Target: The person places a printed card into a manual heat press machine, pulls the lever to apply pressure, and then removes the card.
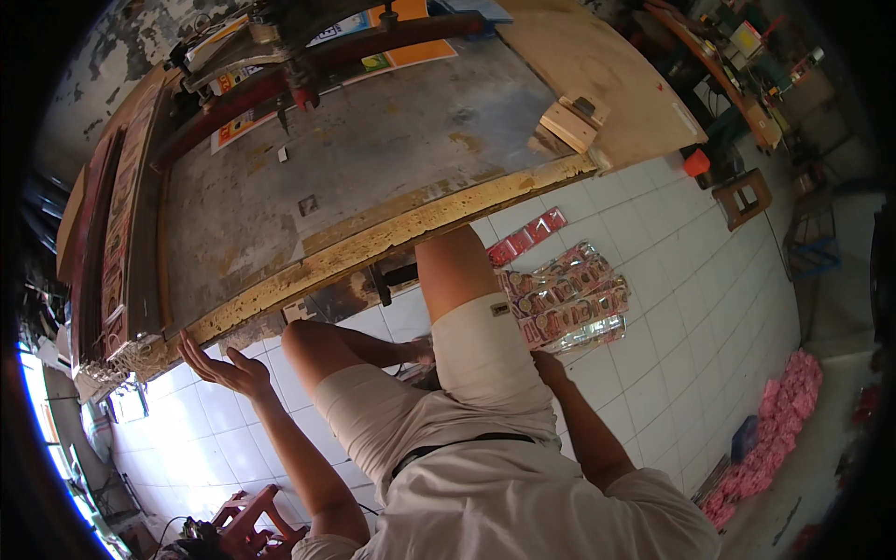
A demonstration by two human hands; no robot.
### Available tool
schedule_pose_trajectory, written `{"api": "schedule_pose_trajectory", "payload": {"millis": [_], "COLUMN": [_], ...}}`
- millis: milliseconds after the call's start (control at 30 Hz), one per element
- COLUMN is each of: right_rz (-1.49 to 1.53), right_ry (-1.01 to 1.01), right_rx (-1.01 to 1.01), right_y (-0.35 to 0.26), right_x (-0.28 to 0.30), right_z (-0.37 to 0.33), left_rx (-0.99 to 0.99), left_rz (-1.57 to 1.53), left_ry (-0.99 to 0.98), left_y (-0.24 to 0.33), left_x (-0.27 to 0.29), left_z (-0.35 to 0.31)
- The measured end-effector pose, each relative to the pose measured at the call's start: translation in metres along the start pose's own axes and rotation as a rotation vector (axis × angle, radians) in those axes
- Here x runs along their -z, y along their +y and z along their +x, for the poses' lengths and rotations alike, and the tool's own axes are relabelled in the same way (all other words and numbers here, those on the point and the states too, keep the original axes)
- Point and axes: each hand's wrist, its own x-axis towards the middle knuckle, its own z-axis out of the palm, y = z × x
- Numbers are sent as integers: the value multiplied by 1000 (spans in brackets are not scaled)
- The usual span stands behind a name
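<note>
My left hand (pixel 229 370) is open, palm up with the fingers stretched out, by the front left corner of a worn worktable (pixel 373 140). Its fingertips are close to the table's edge; whether they touch cannot be made out. Nothing lies in that palm. Down beside my right thigh hangs my right hand (pixel 551 367), its fingers mostly hidden by the leg. Nearest to it on the floor is a pile of shiny printed strips (pixel 574 299) in pink and brown. A red strip with pale panels (pixel 527 235) lies just beyond the pile.
A dark red metal bar (pixel 308 79) crosses the table's far side, over orange and white printed sheets (pixel 420 53). Wooden blocks (pixel 571 123) sit at the table's right. A pink bundle (pixel 765 439) lies far right on the tiled floor, and a reddish stool (pixel 254 523) stands lower left.
</note>
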Motion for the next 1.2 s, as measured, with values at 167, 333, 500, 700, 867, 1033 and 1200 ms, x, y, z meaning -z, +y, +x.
{"api": "schedule_pose_trajectory", "payload": {"millis": [167,333,500,700,867,1033,1200], "right_rz": [-97,81,47,64,48,-53,-33], "right_ry": [219,776,915,865,978,968,938], "right_rx": [2,231,691,902,926,943,942], "right_y": [-66,-169,-315,-389,-384,-379,-379], "right_x": [117,201,239,187,158,171,168], "right_z": [14,46,42,78,112,106,109], "left_rx": [21,47,27,51,109,139,144], "left_rz": [-10,-23,-52,-77,-28,126,153], "left_ry": [28,31,26,1,-44,77,28], "left_y": [6,11,12,20,23,-3,-31], "left_x": [-11,-15,-15,-7,20,45,58], "left_z": [-6,-6,-4,0,15,59,153]}}
